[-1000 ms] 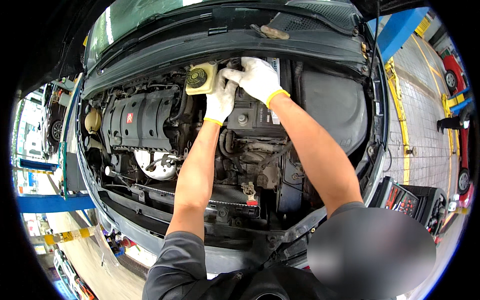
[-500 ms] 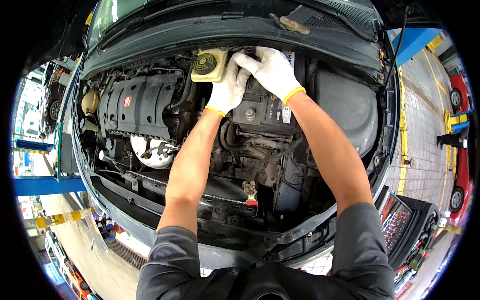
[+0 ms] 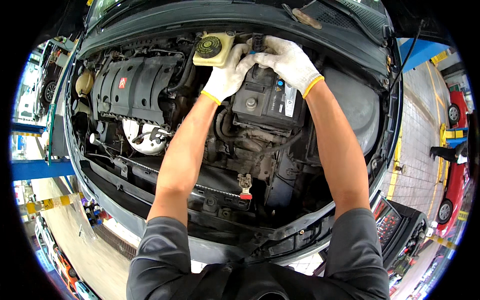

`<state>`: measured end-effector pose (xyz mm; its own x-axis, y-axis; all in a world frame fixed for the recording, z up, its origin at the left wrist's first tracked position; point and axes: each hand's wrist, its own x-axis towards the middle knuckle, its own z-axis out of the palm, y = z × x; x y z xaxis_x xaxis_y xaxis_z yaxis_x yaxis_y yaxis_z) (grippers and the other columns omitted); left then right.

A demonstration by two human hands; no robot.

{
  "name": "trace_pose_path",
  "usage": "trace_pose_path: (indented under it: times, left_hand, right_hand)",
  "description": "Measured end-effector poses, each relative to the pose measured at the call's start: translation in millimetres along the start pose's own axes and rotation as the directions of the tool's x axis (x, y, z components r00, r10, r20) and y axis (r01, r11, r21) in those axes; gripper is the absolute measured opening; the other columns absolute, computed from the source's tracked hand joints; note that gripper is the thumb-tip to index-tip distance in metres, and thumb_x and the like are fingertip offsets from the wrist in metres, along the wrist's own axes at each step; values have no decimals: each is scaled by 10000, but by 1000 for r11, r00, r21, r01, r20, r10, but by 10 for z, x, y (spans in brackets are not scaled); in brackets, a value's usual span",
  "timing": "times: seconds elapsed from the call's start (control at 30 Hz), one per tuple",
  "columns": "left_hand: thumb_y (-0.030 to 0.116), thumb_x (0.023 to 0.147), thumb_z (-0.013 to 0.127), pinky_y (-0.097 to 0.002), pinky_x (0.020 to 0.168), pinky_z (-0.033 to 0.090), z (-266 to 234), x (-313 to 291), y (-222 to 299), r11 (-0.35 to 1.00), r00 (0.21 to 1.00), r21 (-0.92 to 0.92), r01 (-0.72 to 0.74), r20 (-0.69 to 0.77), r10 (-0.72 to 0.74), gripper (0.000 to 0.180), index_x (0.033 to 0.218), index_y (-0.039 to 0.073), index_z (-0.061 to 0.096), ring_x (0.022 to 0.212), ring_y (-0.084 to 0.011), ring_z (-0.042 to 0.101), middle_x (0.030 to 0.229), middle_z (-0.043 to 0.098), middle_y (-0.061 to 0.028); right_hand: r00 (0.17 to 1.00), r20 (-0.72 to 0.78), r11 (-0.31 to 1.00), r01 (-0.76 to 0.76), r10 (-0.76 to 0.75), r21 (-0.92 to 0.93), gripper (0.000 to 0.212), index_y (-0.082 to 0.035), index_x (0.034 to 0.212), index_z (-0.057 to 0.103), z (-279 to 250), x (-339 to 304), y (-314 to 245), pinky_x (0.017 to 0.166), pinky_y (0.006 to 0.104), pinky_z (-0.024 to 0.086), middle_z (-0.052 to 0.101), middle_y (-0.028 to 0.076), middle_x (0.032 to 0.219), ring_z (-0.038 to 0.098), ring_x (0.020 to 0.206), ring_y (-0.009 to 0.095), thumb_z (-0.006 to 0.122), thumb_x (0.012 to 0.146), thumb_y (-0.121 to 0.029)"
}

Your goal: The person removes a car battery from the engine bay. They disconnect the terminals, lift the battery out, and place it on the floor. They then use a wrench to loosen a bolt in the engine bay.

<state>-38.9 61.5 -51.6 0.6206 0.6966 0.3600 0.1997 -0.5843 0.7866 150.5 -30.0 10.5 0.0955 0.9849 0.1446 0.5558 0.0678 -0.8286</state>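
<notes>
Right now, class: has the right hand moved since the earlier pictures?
Yes: the right hand has shifted rightward against the battery, uncovering more of its top.

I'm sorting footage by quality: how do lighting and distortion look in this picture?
Head view: fisheye curves the car's front edge; head view: bright light whitens workshop background at far left; head view: shadow darkens recesses of the engine bay, but left hand and right hand show clearly.

Car repair workshop, in which I count one open engine bay (image 3: pixel 250 145) before me, one black tool case (image 3: pixel 411 214) holding tools, blue beams (image 3: pixel 42 169) at left, yellow floor lines (image 3: pixel 396 160) and red cars (image 3: pixel 455 172) at right.
</notes>
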Motion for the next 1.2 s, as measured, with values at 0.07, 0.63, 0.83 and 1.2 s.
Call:
trace_pose_path:
  times: [0.07,0.63,0.83,1.2]
  left_hand:
    - [263,1100,662,-382,1063,529,-60,-44,-75,999,999,-54,-7,34,8,444,1434,-24,605,1202,-242,657,1319,697,-179]
    - [361,1050,735,-339,1079,524,170,-197,-11,882,962,-426,199,-88,-259,484,1411,41,704,1235,-185,681,1334,754,-126]
    - [557,1047,660,-391,1120,499,114,-190,216,906,941,-310,289,-83,-329,611,1422,76,692,1295,-291,684,1353,739,-182]
    - [601,1054,638,-410,1093,516,147,-203,170,929,934,-211,305,-125,-335,645,1412,66,688,1255,-331,700,1317,745,-220]
  right_hand:
    - [1000,3,999,-15,15,50,417,27,1218,733,24,45,72,904,381,559,793,182,1059,743,957,282,740,961,-303]
    - [989,-151,913,-55,-7,-404,519,4,1097,747,163,135,21,916,474,564,783,222,1035,743,1033,404,802,931,-485]
    - [987,-158,877,-61,-17,-476,599,7,1199,745,162,144,62,934,440,559,790,211,1098,748,1070,371,810,937,-528]
    - [989,-141,867,-99,34,-488,566,12,1175,756,199,167,114,957,438,562,797,212,1119,752,1091,360,798,949,-505]
